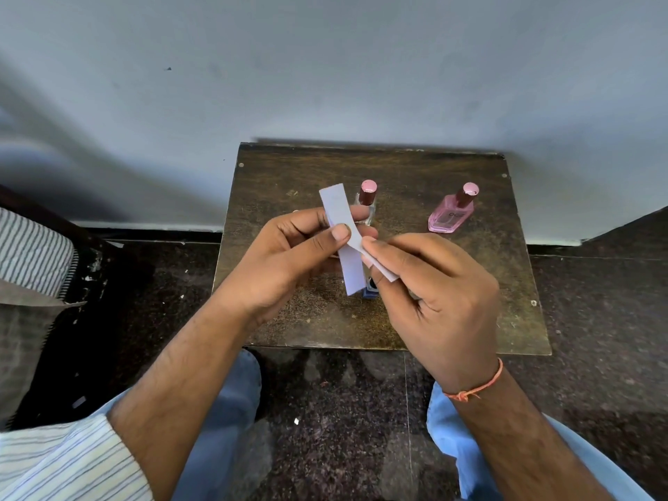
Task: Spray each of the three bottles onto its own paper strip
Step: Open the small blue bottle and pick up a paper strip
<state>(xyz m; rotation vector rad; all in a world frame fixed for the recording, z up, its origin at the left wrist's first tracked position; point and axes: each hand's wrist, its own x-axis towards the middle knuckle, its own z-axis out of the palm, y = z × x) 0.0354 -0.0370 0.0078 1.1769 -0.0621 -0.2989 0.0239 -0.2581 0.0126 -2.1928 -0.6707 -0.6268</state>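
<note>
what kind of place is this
Probably a plain room in a home, not a lab or shop: a small worn wooden table pushed against a bare painted wall, a dark speckled stone floor, and striped fabric at the left.

Dark lettering is seen on the face of the pink bottle (pixel 452 211), near the table's (pixel 506 283) far right corner; it is blurred and perhaps reads "OGE". No other text can be read.
</note>
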